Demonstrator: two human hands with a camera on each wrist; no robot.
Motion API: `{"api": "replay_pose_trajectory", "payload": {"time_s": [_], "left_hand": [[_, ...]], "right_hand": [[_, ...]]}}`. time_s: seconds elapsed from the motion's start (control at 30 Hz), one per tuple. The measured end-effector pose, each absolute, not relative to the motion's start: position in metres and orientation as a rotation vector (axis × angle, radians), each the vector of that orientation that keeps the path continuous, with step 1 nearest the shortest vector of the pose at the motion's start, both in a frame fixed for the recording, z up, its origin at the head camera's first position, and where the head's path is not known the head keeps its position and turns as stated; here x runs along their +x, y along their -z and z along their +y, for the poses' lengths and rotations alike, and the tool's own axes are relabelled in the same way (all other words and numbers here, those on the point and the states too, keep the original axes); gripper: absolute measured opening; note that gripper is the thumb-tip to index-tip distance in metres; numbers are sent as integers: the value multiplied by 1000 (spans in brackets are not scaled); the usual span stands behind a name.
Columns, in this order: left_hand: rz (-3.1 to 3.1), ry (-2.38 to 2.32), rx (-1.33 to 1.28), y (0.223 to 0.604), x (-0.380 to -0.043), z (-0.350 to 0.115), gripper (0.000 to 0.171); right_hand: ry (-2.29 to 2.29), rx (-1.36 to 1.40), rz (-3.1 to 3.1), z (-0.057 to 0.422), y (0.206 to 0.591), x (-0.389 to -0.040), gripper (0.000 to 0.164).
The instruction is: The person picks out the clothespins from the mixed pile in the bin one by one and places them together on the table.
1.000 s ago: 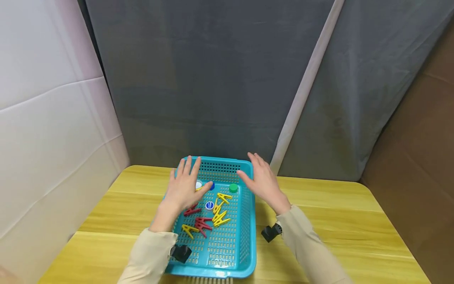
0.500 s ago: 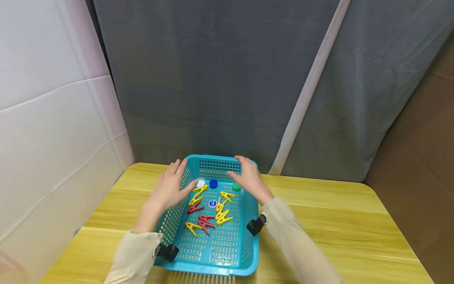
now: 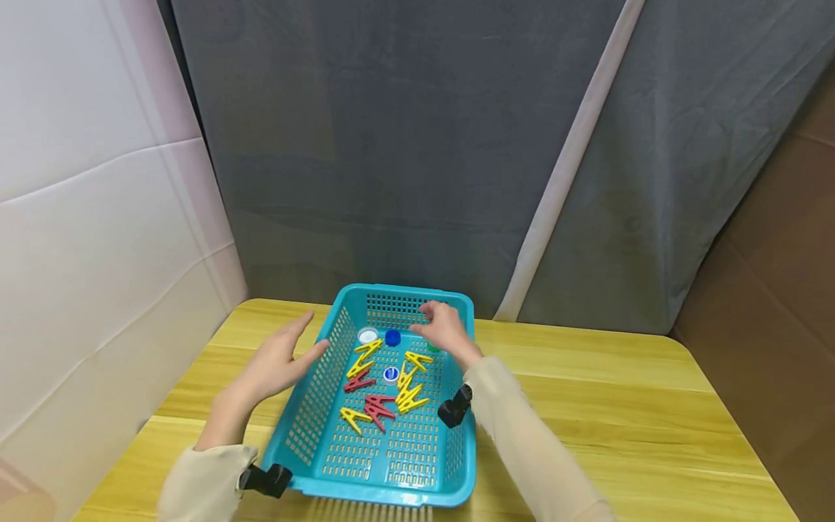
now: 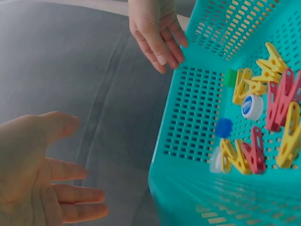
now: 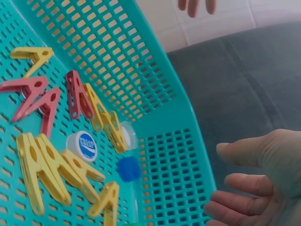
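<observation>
A turquoise plastic basket holds yellow clothespins, red clothespins and several bottle caps. Outside its left wall is my left hand, its thumb spread from the fingers and nothing in it. My right hand is over the far right part of the basket, thumb and fingers apart and holding nothing. Partly hidden beneath it is a green cap. Left of that lie a blue cap and a white cap. A white cap with a blue printed top sits among the clothespins.
The basket stands on a wood-grain table, near its back edge. A grey curtain hangs behind, with a white panel to the left and a brown one to the right.
My left hand has moved left from above the basket to outside its wall, uncovering clothespins and caps. My right hand has moved left, in over the basket, now partly covering the green cap.
</observation>
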State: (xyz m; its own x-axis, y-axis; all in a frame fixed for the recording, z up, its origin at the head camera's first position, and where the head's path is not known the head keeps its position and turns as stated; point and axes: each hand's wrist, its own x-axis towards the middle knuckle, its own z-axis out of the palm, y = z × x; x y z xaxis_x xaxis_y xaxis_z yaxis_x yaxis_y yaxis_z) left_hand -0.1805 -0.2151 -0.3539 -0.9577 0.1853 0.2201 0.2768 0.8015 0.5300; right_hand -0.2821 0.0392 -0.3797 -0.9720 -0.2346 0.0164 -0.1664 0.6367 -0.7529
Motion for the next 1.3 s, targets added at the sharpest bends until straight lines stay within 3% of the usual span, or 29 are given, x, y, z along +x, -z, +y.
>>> {"api": "replay_pose_trajectory", "payload": {"time_s": [0.47,0.73,1.2,1.3], "left_hand": [[-2805,1120,-430,378,-167,-242,56],[-2756,1401,-313,399,-168,-252,55],[-2109,2317,-313,434,-187,-253,59],[-1938,2468,-313,438,-188,-252,52]], "right_hand": [[1358,-149,2664,23,401,-288,36],[1337,-71,2674,19,410,-289,35],[1326,-44,2658,17,426,-287,31],[1336,-30,2657,17,430,-286,29]]}}
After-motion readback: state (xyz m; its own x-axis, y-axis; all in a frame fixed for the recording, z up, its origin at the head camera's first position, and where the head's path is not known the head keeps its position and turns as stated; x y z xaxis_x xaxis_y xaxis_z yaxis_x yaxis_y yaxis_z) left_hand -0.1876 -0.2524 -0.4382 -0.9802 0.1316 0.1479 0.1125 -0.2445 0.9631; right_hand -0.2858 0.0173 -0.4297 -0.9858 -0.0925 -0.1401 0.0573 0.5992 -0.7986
